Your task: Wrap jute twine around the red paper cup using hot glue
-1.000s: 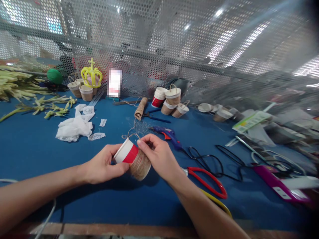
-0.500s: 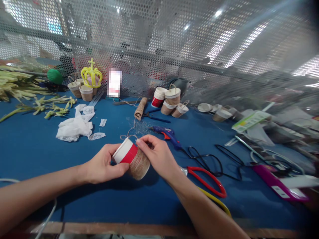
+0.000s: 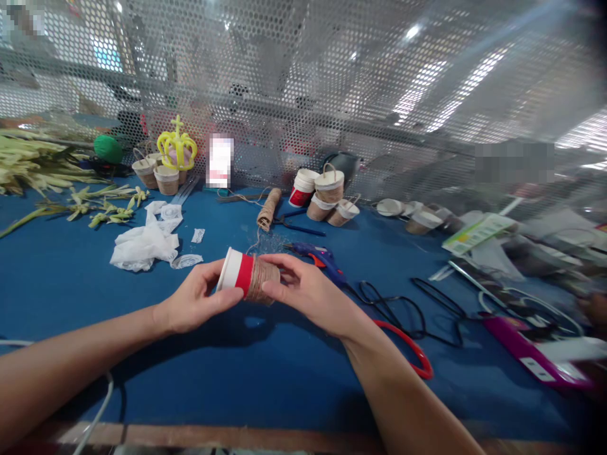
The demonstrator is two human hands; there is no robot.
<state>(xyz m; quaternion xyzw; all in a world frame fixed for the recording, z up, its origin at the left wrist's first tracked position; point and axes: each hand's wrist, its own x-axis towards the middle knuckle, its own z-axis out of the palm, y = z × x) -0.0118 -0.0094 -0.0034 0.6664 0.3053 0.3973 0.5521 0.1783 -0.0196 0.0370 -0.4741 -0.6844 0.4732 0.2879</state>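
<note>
Between my hands is a paper cup (image 3: 245, 275), tipped on its side above the table with its white rim to the left. A red band circles its middle, and brown twine (image 3: 263, 278) is wound around the base end. My left hand (image 3: 196, 296) grips the rim end, thumb in front. My right hand (image 3: 306, 292) holds the twine-wrapped end, thumb in front and fingers behind, partly hidden. Loose twine runs from behind the cup toward a twine roll (image 3: 269, 210). Just beyond my right hand lies a blue glue gun (image 3: 322, 258).
Twine-wrapped cups (image 3: 329, 186) with handles stand at the back beside stacked red-and-white cups (image 3: 303, 188). White lace cloth (image 3: 145, 245) lies left. Red-handled scissors (image 3: 417, 354) are partly under my right forearm. A black cord (image 3: 393, 309) and purple power strip (image 3: 531, 354) lie right.
The cup has turned closer to horizontal and risen slightly. My right hand has shifted from pinching the twine near the red band to holding the cup's wrapped base end.
</note>
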